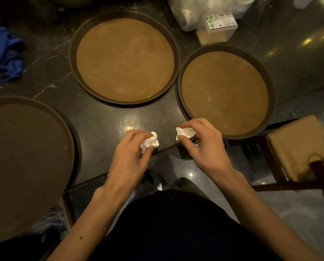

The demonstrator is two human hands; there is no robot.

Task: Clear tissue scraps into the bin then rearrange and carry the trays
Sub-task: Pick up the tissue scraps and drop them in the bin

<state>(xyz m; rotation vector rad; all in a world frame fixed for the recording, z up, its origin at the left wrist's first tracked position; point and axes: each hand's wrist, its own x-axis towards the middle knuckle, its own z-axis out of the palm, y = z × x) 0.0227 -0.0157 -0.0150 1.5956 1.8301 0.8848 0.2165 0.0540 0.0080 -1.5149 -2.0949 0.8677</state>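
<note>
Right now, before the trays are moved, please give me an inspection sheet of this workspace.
Surface: dark marble counter, glossy.
Job's things: three round trays: centre tray, right tray, dark tray overhanging the left edge; all bare. Bin: not seen.
Clutter: blue cloth, small box, plastic bags.
Hands: left hand pinches a tissue scrap; right hand pinches another scrap.
Cables: nothing seen.
Surroundings: wooden chair at right.

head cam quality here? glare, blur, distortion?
Head view: dim warm light; glare spots on the dark counter; wide-angle bending at the edges; chair at lower right motion-blurred; both hands, left and right, and their tissue scraps reasonably sharp.
</note>
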